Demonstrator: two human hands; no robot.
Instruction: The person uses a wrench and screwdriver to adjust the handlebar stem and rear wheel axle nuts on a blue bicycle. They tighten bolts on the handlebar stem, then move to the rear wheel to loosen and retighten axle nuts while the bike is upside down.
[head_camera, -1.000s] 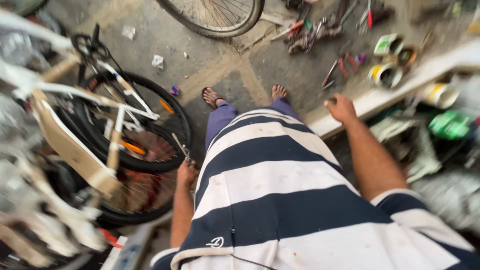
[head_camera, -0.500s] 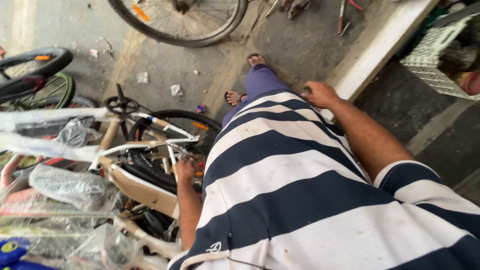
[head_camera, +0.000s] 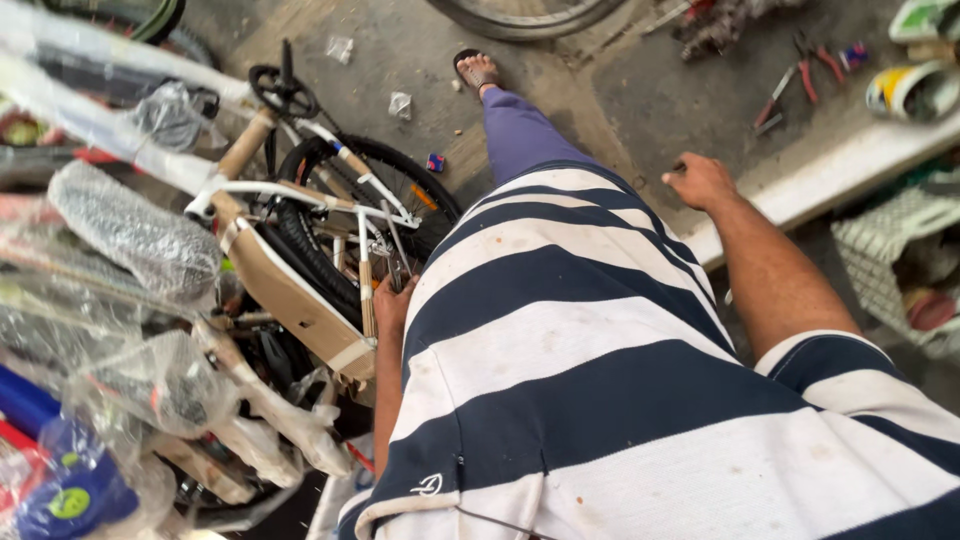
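I look down over my navy-and-white striped shirt (head_camera: 600, 380). My left hand (head_camera: 392, 300) rests at the frame of a small white bicycle (head_camera: 330, 210) partly wrapped in cardboard, its fingers closed around a thin white tube beside the black tyre. My right hand (head_camera: 700, 182) hangs out to the right above the concrete floor, fingers curled; a small dark item may sit in its grip, but I cannot tell. One sandalled foot (head_camera: 474, 70) shows ahead.
Plastic-wrapped bicycle parts (head_camera: 130, 240) crowd the left side. A bicycle wheel (head_camera: 530, 12) lies at the top. Pliers (head_camera: 785, 95) and tape rolls (head_camera: 905, 88) sit on the floor at upper right, beside a white ledge (head_camera: 850, 170) and a white basket (head_camera: 895, 250).
The view swung left, then back right, and my body stepped forward. My left hand stays on the bicycle frame; my right hand has lifted off the ledge.
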